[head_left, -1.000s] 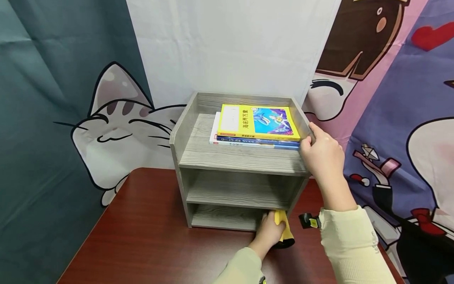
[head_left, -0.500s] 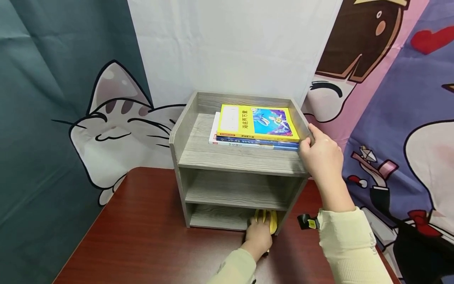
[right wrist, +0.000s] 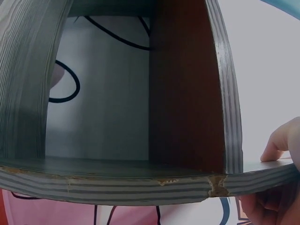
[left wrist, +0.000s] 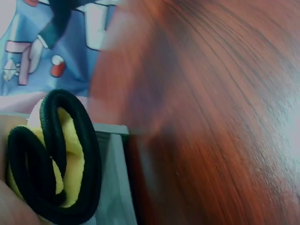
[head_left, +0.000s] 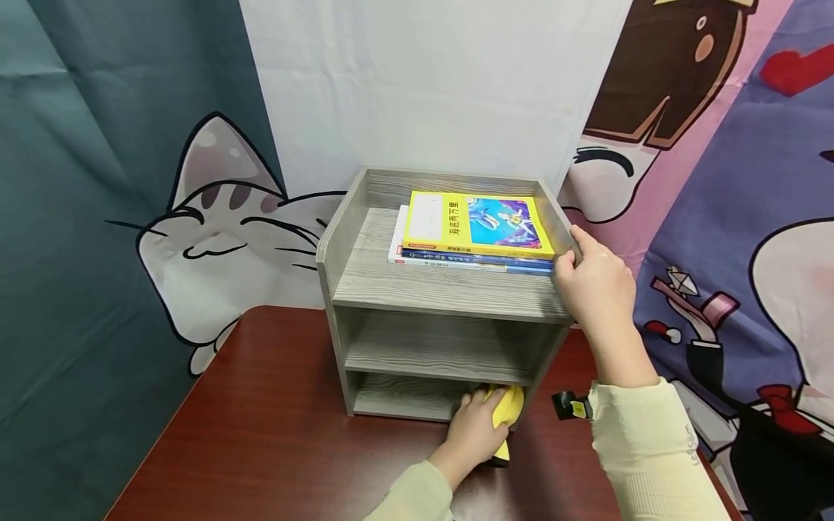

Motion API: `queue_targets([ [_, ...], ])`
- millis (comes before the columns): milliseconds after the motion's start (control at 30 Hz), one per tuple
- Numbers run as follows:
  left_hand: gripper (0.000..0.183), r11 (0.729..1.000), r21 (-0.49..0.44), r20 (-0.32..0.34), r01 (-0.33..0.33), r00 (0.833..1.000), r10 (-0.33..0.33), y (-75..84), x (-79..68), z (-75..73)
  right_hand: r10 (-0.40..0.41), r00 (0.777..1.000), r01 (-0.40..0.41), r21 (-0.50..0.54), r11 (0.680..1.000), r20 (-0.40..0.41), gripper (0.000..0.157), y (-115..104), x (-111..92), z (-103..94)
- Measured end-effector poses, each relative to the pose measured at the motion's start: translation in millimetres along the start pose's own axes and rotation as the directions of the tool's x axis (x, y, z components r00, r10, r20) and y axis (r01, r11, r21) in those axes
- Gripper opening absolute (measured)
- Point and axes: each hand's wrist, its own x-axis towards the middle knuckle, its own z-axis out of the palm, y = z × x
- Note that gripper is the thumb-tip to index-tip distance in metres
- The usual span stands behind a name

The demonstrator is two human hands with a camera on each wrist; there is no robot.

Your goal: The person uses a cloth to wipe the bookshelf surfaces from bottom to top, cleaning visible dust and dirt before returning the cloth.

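In the head view, a small grey wood-grain shelf (head_left: 443, 289) stands on the table. My left hand (head_left: 474, 428) grips a bunched yellow cloth (head_left: 510, 407) with a black border at the right end of its bottom compartment. Seen from the left wrist, the cloth (left wrist: 72, 154) is folded into loops, its black edging towards the camera. My right hand (head_left: 596, 282) holds the upper edge of the shelf's right side panel. The right wrist view shows its thumb and fingers on opposite faces of that panel (right wrist: 117, 185).
Several books (head_left: 472, 228) lie stacked on the top board, a yellow one uppermost. The middle board (head_left: 436, 347) sits below it. Around the shelf spreads a reddish-brown table (head_left: 274, 434). Behind hang a white cloth (head_left: 423, 87) and cartoon-printed curtains (head_left: 717, 181).
My left hand has carried the cloth left into the bottom compartment, then shifted slightly, the cloth now bunched on the hand's right side. My right hand keeps its hold on the side panel.
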Motion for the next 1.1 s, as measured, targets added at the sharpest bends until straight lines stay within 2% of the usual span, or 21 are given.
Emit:
queue_targets([
  [100,0.055,0.998,-0.070,0.006,0.006,1.000,-0.006,3.7,-1.9,-6.2,0.001,1.000,-0.001,0.002,1.000,0.003,0.048,0.3,0.0,-0.3],
  [267,0.061,0.992,-0.122,0.040,-0.038,0.998,0.043,6.2,-6.6,-20.9,0.007,1.000,-0.007,-0.006,1.000,0.004,0.049,1.6,-0.5,-1.6],
  [333,0.063,0.989,-0.140,0.083,-0.050,0.995,0.062,4.8,-9.1,-30.5,0.005,1.000,-0.005,-0.006,1.000,0.009,0.049,1.7,-0.7,-1.5],
  [433,0.063,0.969,-0.240,0.179,-0.065,0.978,0.110,0.0,-11.5,-49.6,-0.002,1.000,0.002,-0.003,1.000,0.016,0.049,1.2,-0.9,-0.9],
  [500,0.063,0.925,-0.379,0.266,-0.040,0.952,0.150,-2.3,-11.3,-65.4,-0.004,1.000,0.004,-0.004,1.000,0.018,0.049,0.9,-0.9,-0.5],
  [567,0.064,0.855,-0.518,0.325,-0.017,0.921,0.216,-3.9,-8.7,-82.4,-0.004,1.000,0.004,-0.005,1.000,0.015,0.049,1.0,-1.0,-0.5],
  [633,0.064,0.793,-0.609,0.356,0.014,0.898,0.257,-3.0,-4.5,-99.1,-0.002,1.000,0.002,-0.005,1.000,0.015,0.049,1.0,-1.2,-0.7],
  [667,0.064,0.772,-0.635,0.367,0.032,0.891,0.265,-2.4,-2.1,-106.6,-0.001,1.000,0.001,-0.006,1.000,0.017,0.049,0.9,-1.3,-0.7],
  [733,0.063,0.759,-0.650,0.368,0.043,0.891,0.265,-1.1,2.9,-118.5,0.002,1.000,-0.002,-0.005,1.000,0.023,0.049,0.8,-1.6,-0.4],
  [833,0.060,0.762,-0.642,0.360,0.082,0.910,0.206,2.3,9.0,-128.1,0.003,1.000,-0.003,-0.004,1.000,0.031,0.050,0.6,-2.2,0.5],
  [933,0.060,0.781,-0.619,0.296,0.080,0.945,0.137,8.4,13.9,-131.2,0.000,0.999,0.001,-0.006,1.000,0.033,0.050,0.7,-2.5,1.0],
  [967,0.060,0.807,-0.587,0.259,0.060,0.959,0.117,11.1,15.8,-131.9,-0.003,1.000,0.003,-0.006,1.000,0.031,0.049,0.8,-2.5,0.8],
  [1000,0.060,0.847,-0.531,0.217,0.033,0.971,0.099,14.2,17.9,-132.3,-0.005,1.000,0.005,-0.007,1.000,0.029,0.049,0.9,-2.3,0.5],
  [1100,0.059,0.963,-0.265,0.111,-0.042,0.991,0.073,25.4,25.1,-130.3,-0.009,1.000,0.009,-0.010,1.000,0.016,0.049,1.4,-1.8,-0.7],
])
